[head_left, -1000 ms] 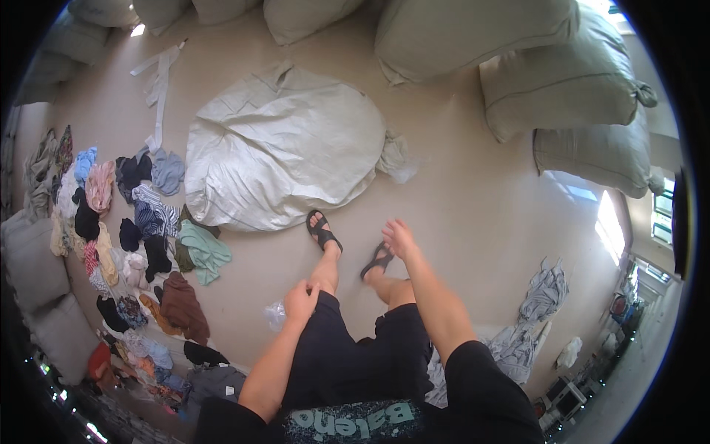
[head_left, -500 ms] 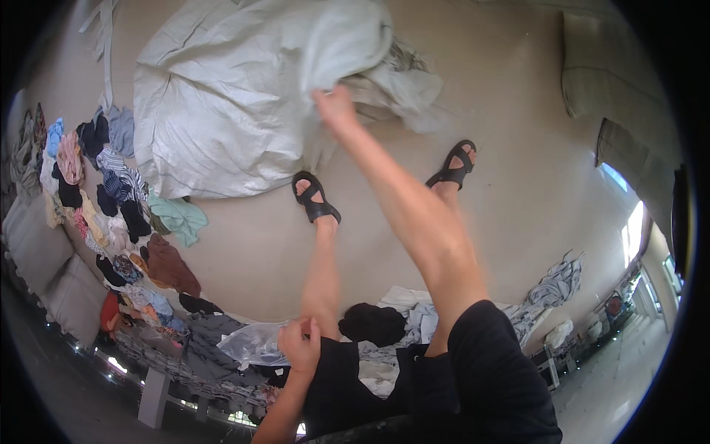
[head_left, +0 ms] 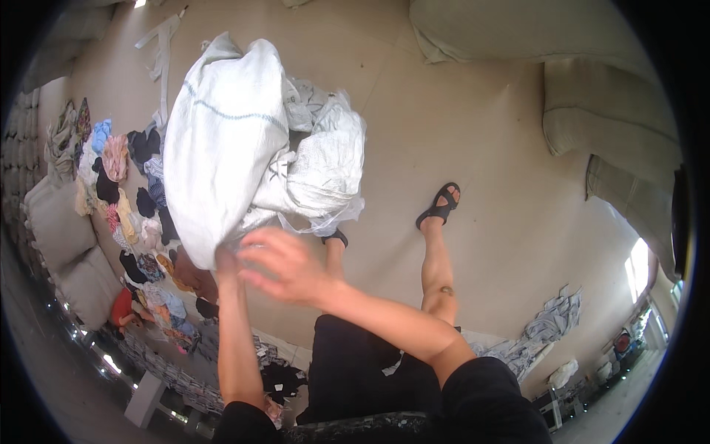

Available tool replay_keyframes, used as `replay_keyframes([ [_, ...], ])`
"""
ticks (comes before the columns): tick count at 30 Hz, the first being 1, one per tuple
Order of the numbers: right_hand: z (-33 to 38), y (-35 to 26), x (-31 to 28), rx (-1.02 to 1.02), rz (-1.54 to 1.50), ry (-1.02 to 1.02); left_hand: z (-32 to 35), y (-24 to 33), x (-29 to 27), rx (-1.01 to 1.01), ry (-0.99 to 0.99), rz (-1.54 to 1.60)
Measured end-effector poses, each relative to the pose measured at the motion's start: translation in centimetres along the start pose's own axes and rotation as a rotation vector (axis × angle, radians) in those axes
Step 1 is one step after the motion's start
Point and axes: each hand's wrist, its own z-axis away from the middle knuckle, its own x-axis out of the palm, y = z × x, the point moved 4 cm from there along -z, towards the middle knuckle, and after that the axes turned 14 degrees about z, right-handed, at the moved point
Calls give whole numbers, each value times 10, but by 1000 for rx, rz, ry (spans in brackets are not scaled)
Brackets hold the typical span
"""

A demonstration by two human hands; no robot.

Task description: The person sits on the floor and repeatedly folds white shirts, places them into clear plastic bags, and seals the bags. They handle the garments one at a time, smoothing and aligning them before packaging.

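Note:
A large white woven sack with a thin blue stripe hangs bunched up in front of me, raised off the floor. Its lower edge meets my left hand, which is closed on the fabric; most of its fingers are hidden. Just beside it, my right hand is slightly blurred, its fingers spread and holding nothing. A crumpled part of the sack with clear plastic film along its edge bulges out to the right, above my left foot.
Mixed clothes lie in a long heap on the left, with stuffed grey sacks behind them. Big bales stand at the far right. Grey cloth lies at the near right. A white strap trails on the floor.
The sack has been lifted from the floor and gathered toward me. My left hand has come up from my lap to its edge, and my right hand has drawn back and let go.

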Motion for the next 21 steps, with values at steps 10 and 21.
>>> replay_keyframes([
  [10,-56,24,-60,292,87,-486,35,260,101,265,-260,-69],
  [21,-124,-70,-162,39,645,337,-70,369,113,139,-371,-274],
])
